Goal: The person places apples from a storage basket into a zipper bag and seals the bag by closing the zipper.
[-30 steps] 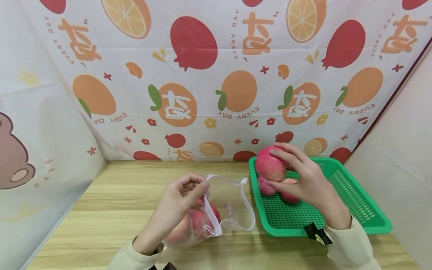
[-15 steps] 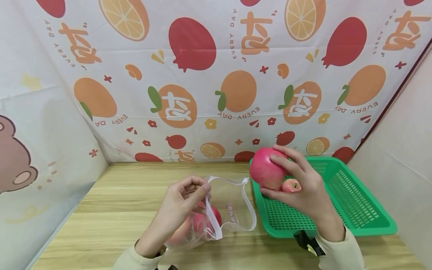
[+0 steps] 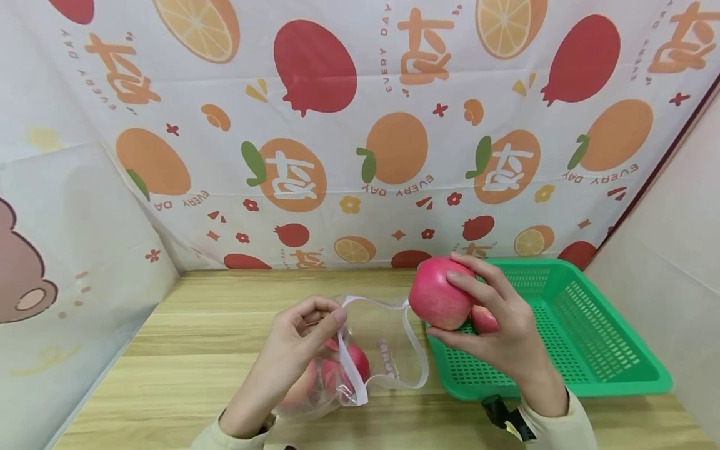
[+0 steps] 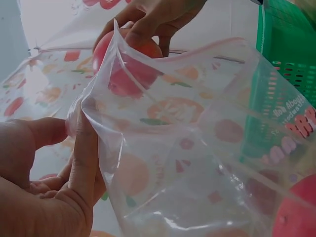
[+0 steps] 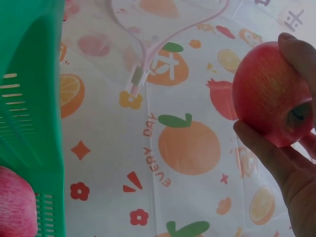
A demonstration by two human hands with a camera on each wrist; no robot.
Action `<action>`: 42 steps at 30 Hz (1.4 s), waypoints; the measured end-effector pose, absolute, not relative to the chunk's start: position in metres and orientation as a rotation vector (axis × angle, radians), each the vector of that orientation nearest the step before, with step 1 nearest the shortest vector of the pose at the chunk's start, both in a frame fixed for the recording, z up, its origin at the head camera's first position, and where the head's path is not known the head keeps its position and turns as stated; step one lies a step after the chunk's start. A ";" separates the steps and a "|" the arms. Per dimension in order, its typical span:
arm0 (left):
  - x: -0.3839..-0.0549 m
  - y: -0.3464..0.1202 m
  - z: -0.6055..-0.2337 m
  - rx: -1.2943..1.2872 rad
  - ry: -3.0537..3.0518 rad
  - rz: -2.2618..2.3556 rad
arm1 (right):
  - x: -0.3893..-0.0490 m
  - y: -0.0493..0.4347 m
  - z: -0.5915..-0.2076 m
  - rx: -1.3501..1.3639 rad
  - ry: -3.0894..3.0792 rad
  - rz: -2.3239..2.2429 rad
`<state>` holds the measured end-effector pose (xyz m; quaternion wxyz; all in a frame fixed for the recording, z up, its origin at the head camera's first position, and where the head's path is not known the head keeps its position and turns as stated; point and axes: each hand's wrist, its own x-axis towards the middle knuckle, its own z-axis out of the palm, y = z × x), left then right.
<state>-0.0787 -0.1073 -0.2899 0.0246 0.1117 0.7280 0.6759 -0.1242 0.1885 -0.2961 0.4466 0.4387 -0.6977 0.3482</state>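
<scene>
My right hand (image 3: 500, 319) grips a red apple (image 3: 441, 292) between thumb and fingers, above the left rim of the green basket and beside the bag's mouth. The apple's stem end (image 5: 298, 113) faces the palm in the right wrist view. With thumb and index finger, my left hand (image 3: 304, 337) pinches the edge of a clear zip bag (image 3: 388, 337), whose white-banded mouth gapes toward the right. Red apples (image 3: 355, 364) lie inside the bag, partly behind the left hand. The bag's slider (image 5: 138, 76) shows in the right wrist view.
The green plastic basket (image 3: 624, 337) stands on the right of the wooden table (image 3: 185, 350). Another apple (image 3: 484, 320) sits in it, partly hidden by the right hand. A fruit-print cloth (image 3: 349, 169) hangs close behind the table.
My right hand has carried the apple leftward and slightly down, from over the basket to the bag's mouth. The left hand keeps its pinch on the bag edge, nearly still.
</scene>
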 end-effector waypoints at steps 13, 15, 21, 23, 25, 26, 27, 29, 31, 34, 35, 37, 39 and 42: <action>-0.079 -0.110 -0.288 0.418 2.228 2.093 | -0.120 0.178 -0.296 1.195 -1.734 0.887; -0.079 -0.109 -0.289 0.415 2.221 2.096 | -0.120 0.176 -0.297 1.204 -1.751 0.857; -0.079 -0.109 -0.290 0.398 2.196 2.108 | -0.119 0.171 -0.300 1.247 -1.805 0.872; -0.079 -0.109 -0.290 0.399 2.192 2.109 | -0.118 0.170 -0.301 1.266 -1.824 0.892; -0.079 -0.109 -0.290 0.404 2.190 2.107 | -0.117 0.169 -0.302 1.276 -1.845 0.902; -0.079 -0.109 -0.290 0.405 2.189 2.106 | -0.116 0.168 -0.303 1.280 -1.854 0.905; -0.079 -0.109 -0.291 0.407 2.189 2.105 | -0.116 0.168 -0.303 1.289 -1.862 0.912; -0.079 -0.109 -0.291 0.408 2.189 2.105 | -0.115 0.166 -0.304 1.309 -1.876 0.927; -0.079 -0.109 -0.291 0.406 2.188 2.105 | -0.115 0.165 -0.305 1.327 -1.887 0.929; -0.079 -0.109 -0.291 0.403 2.189 2.105 | -0.114 0.163 -0.307 1.347 -1.914 0.918; -0.079 -0.109 -0.291 0.402 2.191 2.104 | -0.114 0.162 -0.307 1.350 -1.917 0.911; -0.079 -0.108 -0.291 0.404 2.190 2.105 | -0.114 0.160 -0.308 1.363 -1.922 0.907; -0.079 -0.108 -0.291 0.406 2.191 2.108 | -0.114 0.158 -0.308 1.382 -1.917 0.915; -0.079 -0.108 -0.292 0.409 2.189 2.112 | -0.115 0.155 -0.309 1.395 -1.908 0.915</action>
